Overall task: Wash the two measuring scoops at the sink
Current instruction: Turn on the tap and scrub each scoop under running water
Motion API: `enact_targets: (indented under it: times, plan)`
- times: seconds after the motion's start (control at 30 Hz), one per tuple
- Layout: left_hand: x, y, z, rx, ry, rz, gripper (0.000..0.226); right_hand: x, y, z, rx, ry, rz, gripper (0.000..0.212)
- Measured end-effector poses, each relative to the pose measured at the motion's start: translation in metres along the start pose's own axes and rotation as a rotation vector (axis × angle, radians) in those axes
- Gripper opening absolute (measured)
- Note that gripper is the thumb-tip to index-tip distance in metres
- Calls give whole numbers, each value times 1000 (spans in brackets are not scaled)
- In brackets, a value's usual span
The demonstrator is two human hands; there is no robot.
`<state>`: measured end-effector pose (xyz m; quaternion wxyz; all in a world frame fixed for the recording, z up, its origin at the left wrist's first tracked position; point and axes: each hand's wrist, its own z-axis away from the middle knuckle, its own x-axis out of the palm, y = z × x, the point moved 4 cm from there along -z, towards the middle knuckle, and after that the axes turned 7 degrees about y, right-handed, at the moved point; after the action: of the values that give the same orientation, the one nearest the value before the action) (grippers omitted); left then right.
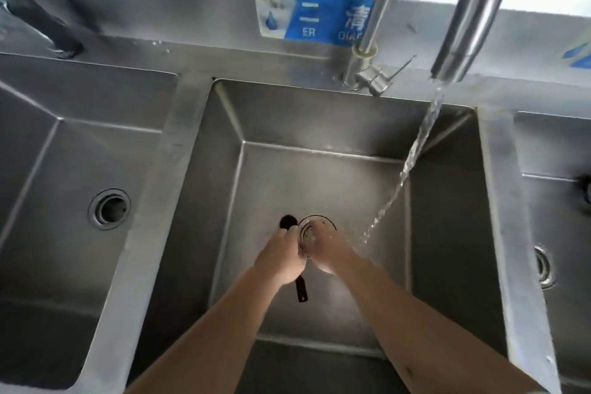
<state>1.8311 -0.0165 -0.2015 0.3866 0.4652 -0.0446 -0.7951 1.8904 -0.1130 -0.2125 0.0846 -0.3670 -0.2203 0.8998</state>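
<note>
Both hands are low in the middle basin (441,201) of a steel sink, pressed together over the drain (319,224). My left hand (281,261) is closed around a black measuring scoop. Its round bowl (287,221) sticks out beyond the fingers, and its black handle (301,293) pokes out below the palm. My right hand (331,251) is curled against the left one, and what its fingers hold is hidden. I can make out only one scoop. Water (412,153) runs from the spout (451,64) and lands just right of my right hand.
A second faucet pipe (383,0) with a lever tap (372,78) rises behind the basin. Another basin with a drain (110,208) lies to the left, and a third basin (556,217) to the right. A blue label (316,17) is on the backsplash.
</note>
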Motion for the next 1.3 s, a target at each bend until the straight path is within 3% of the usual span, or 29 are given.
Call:
enact_targets:
  times: [0.17,0.43,0.53,0.67,0.83,1.03,1.3]
  plan:
    - [32,-37,-36,-144,40,105,28,58,17,-41,132,-12,-76,24]
    - [61,-63,-54,-247,73,286,32,91,23,-58,136,48,-106,20]
    - [62,-64,-49,-250,58,382,48,90,24,-56,121,65,-115,21]
    - [57,-51,-37,-243,46,514,44,77,30,-34,171,100,-335,40]
    - [36,-16,-20,-252,119,680,12,46,40,15,325,99,-742,24]
    - [9,48,11,-112,40,848,30,-8,45,81,368,183,-833,28]
    - [-1,100,58,-198,-178,1213,30,-55,45,141,387,250,-876,23]
